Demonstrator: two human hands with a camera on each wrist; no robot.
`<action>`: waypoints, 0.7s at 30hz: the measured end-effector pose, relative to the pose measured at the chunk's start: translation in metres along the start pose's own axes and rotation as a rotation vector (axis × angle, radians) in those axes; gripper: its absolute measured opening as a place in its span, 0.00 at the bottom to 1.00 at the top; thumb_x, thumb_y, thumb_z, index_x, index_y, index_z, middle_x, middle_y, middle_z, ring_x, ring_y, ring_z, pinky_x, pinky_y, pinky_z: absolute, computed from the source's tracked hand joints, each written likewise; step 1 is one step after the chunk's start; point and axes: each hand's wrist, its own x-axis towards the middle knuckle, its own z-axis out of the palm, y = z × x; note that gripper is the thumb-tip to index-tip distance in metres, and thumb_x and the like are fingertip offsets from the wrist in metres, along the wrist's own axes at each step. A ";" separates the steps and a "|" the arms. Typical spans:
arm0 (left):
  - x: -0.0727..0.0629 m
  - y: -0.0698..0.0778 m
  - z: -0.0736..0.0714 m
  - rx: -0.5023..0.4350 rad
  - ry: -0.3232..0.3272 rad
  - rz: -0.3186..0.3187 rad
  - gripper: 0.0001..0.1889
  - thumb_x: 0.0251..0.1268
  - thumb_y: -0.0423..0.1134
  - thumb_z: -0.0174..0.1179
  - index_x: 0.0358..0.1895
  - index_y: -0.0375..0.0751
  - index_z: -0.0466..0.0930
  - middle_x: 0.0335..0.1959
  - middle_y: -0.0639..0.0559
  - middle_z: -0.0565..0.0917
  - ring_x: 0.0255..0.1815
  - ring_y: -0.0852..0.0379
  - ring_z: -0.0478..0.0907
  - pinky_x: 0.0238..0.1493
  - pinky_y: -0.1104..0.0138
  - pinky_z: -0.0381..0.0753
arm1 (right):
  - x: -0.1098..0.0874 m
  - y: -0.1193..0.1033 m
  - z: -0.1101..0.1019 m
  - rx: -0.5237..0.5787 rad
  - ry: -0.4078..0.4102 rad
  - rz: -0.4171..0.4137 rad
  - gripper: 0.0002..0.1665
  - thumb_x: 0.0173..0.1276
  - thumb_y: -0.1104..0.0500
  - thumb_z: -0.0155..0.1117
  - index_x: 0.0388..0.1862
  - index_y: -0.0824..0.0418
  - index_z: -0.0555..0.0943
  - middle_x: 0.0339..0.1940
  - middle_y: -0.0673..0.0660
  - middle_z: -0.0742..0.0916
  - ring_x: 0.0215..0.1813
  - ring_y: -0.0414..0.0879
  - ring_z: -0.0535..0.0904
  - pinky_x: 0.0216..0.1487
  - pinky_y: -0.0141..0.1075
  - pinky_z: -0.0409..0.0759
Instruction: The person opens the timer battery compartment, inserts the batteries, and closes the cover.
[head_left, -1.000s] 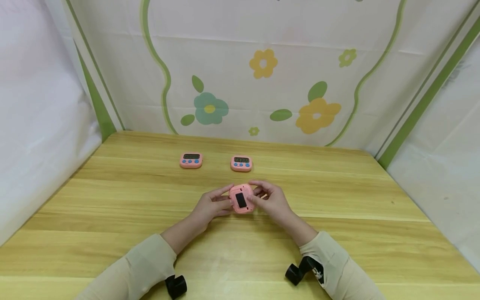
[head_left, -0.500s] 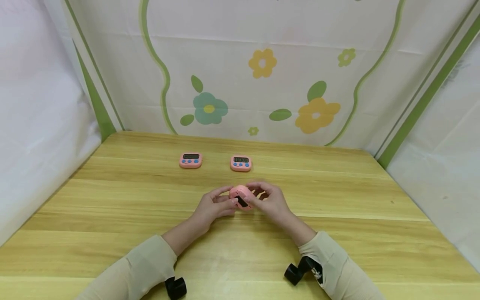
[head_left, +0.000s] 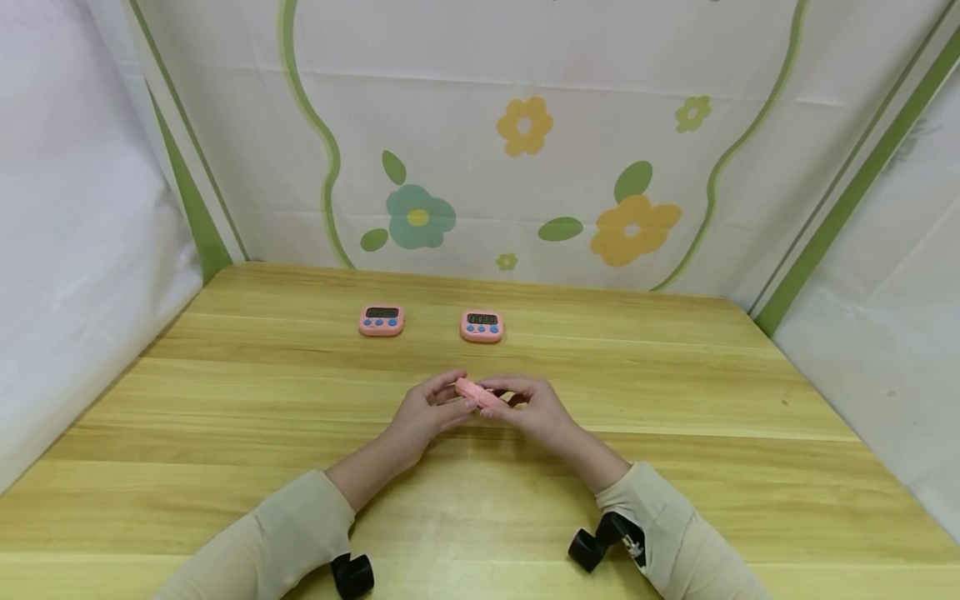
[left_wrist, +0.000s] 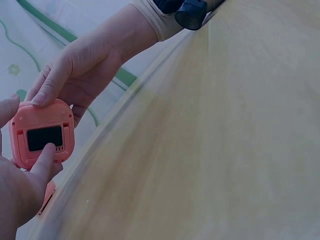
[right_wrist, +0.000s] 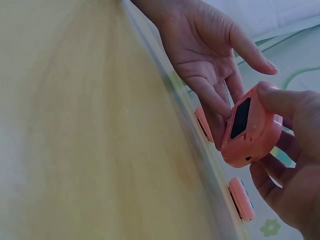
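Note:
A pink digital kitchen timer (head_left: 477,392) is held off the wooden table between both hands, nearly edge-on in the head view. My right hand (head_left: 538,410) pinches it, thumb on the back and fingers round the other side. My left hand (head_left: 422,421) holds its left side. In the left wrist view the timer's back (left_wrist: 42,118) shows a black rectangle, with the left thumb (left_wrist: 44,162) on its lower corner. The right wrist view shows the timer (right_wrist: 261,131) tilted, the left index finger (right_wrist: 252,52) apart from it. The timer's front is hidden.
Two more pink timers lie face up behind the hands, a left one (head_left: 382,321) and a right one (head_left: 482,327), each with a dark display and blue buttons. The wooden table (head_left: 225,417) ends at a white flowered curtain (head_left: 465,125). Black cameras sit at both sleeves.
The held timer has turned from showing its back with the black rectangle to nearly edge-on in the head view. Both hands stay in almost the same place; the two other timers have not moved.

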 end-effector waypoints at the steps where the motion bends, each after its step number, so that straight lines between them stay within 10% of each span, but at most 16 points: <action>1: 0.000 0.000 0.000 0.003 -0.001 -0.005 0.30 0.53 0.30 0.58 0.60 0.28 0.58 0.51 0.35 0.69 0.46 0.49 0.72 0.46 0.62 0.73 | 0.000 0.000 0.000 -0.001 -0.012 -0.011 0.16 0.51 0.69 0.64 0.41 0.70 0.79 0.42 0.60 0.81 0.40 0.44 0.73 0.34 0.39 0.74; 8: -0.001 0.002 0.000 0.013 -0.007 -0.010 0.31 0.51 0.31 0.60 0.59 0.30 0.58 0.53 0.39 0.68 0.48 0.51 0.70 0.44 0.66 0.74 | 0.000 0.001 0.001 -0.025 -0.061 -0.046 0.22 0.50 0.68 0.65 0.47 0.69 0.76 0.48 0.61 0.78 0.47 0.52 0.71 0.36 0.41 0.72; 21: -0.004 0.006 0.000 -0.107 -0.098 0.028 0.32 0.52 0.25 0.55 0.62 0.34 0.53 0.60 0.40 0.61 0.53 0.50 0.66 0.50 0.62 0.70 | 0.003 0.035 -0.007 0.209 -0.127 0.192 0.38 0.52 0.60 0.66 0.61 0.66 0.63 0.56 0.60 0.70 0.52 0.52 0.68 0.48 0.37 0.72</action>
